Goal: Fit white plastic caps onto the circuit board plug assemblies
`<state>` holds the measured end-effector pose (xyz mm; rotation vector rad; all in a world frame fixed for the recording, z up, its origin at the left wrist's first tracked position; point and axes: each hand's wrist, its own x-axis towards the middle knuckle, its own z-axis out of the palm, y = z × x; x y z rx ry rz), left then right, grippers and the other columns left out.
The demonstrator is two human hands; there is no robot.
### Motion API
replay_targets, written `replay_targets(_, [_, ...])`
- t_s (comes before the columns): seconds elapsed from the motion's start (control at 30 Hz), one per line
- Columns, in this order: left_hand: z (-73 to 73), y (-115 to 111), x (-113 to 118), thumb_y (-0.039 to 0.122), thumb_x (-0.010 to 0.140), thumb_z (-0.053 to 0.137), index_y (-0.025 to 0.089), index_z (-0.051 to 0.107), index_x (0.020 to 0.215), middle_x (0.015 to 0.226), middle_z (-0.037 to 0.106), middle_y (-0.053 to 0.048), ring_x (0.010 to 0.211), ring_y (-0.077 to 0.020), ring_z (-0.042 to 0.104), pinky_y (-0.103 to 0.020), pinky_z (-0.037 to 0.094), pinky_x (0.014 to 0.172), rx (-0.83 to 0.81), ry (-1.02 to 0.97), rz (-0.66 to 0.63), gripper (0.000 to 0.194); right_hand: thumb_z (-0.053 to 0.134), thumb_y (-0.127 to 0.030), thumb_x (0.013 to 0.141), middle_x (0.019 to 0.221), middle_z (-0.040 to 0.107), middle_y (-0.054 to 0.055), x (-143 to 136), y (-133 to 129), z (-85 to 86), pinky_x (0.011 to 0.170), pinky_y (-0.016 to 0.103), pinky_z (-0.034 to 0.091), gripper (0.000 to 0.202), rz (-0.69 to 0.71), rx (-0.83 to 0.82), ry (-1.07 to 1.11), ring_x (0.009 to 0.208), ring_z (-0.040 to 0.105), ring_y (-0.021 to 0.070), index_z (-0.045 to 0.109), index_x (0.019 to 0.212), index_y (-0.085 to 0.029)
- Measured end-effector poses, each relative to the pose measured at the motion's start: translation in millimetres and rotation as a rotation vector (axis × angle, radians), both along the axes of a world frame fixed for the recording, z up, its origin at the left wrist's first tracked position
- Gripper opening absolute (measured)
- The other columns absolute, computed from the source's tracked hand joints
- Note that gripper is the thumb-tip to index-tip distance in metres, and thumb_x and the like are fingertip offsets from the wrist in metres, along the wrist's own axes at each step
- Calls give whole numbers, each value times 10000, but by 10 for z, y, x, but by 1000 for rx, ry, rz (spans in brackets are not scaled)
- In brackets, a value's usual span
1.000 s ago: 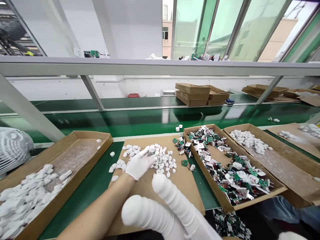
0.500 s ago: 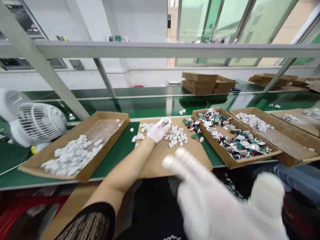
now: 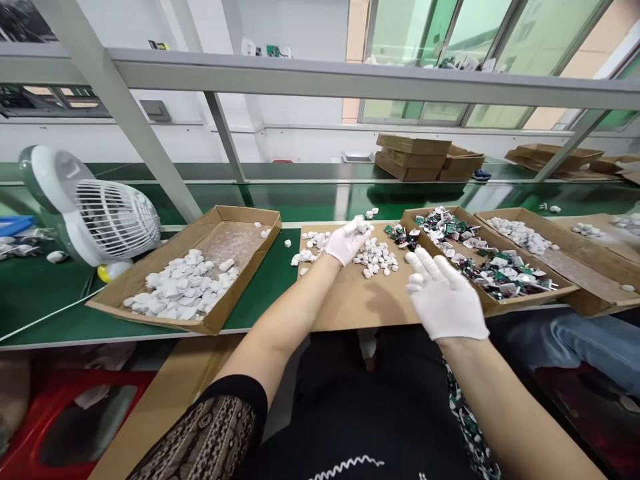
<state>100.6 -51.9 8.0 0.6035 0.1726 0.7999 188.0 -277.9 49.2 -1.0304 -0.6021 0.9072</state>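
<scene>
My left hand (image 3: 345,244), in a white glove, is above the far part of a cardboard sheet (image 3: 345,308). Its fingers are closed around a small white plastic piece (image 3: 362,225); its details are too small to make out. Below and beside it lies a pile of small white plastic parts (image 3: 376,257). My right hand (image 3: 444,293), also gloved, hovers over the sheet's right edge with fingers stretched forward and nothing visible in them. Just beyond its fingertips is a small heap of green circuit boards (image 3: 400,235), beside a cardboard tray (image 3: 493,307) full of boards with white parts.
On the left, a cardboard tray (image 3: 210,323) holds many white pieces, with a white fan (image 3: 113,217) behind it. Another tray (image 3: 583,267) with white parts stands at the right. A metal shelf rail (image 3: 320,75) crosses above the green bench (image 3: 270,293). Stacked boxes (image 3: 413,157) stand behind.
My right hand has moved away from the camera, forward toward the circuit boards. My left hand stays over the sheet with its fingers closed. The view has shifted left and down.
</scene>
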Motion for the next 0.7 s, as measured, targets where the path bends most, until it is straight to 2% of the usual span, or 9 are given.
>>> replay_targets(0.1, [34, -76, -25, 96, 860, 602, 130, 672, 1081, 1045, 691, -91, 1014, -188, 671, -385, 444, 1052, 76, 26, -63, 235, 535, -454, 903, 1344, 595, 100, -67, 340, -63, 716, 373, 551, 468, 33, -8, -291, 858, 654, 209, 566, 1331, -266])
replay_targets(0.17, [61, -113, -46, 166, 854, 640, 166, 682, 1080, 1125, 678, -88, 1040, -205, 660, -436, 428, 1063, 145, 48, -103, 229, 620, -422, 867, 1355, 583, 97, -62, 573, -38, 791, 397, 550, 545, -60, 24, -525, 944, 655, 228, 515, 1379, -266])
replay_targets(0.27, [90, -119, -71, 253, 841, 676, 182, 692, 1051, 1158, 667, -81, 1040, -209, 650, -461, 427, 1060, 204, 68, -116, 222, 676, -378, 832, 1367, 574, 89, 15, 912, 65, 998, 462, 462, 501, -236, 125, -1008, 1157, 582, 271, 591, 1312, -261])
replay_targets(0.33, [81, -83, -75, 309, 844, 675, 169, 693, 1026, 1155, 664, -97, 1042, -218, 645, -464, 441, 1047, 193, 81, -120, 231, 708, -360, 805, 1354, 589, 87, 90, 1123, 130, 1082, 477, 381, 476, -257, 178, -1245, 1242, 526, 285, 637, 1263, -252])
replay_targets(0.4, [49, -21, -70, 330, 842, 671, 167, 694, 997, 1127, 668, -106, 1025, -223, 645, -459, 464, 1026, 168, 103, -123, 226, 737, -357, 779, 1303, 629, 89, 163, 1315, 165, 1080, 477, 377, 443, -219, 203, -1333, 1230, 533, 292, 678, 1203, -240])
replay_targets(0.53, [-1, 109, -81, 324, 851, 644, 175, 695, 942, 1016, 669, -104, 935, -217, 652, -443, 520, 953, 129, 124, -89, 181, 740, -343, 777, 1089, 722, 67, 269, 1609, 131, 969, 438, 457, 283, -70, 170, -1349, 1067, 620, 279, 740, 1042, -240])
replay_targets(0.7, [29, 143, -104, 367, 902, 594, 146, 651, 999, 989, 653, -76, 880, -181, 631, -390, 556, 814, 110, 216, 1, 248, 733, -344, 776, 1113, 703, 53, 353, 1812, -118, 898, 411, 483, 428, 51, 89, -1259, 1023, 622, 268, 690, 1195, -271])
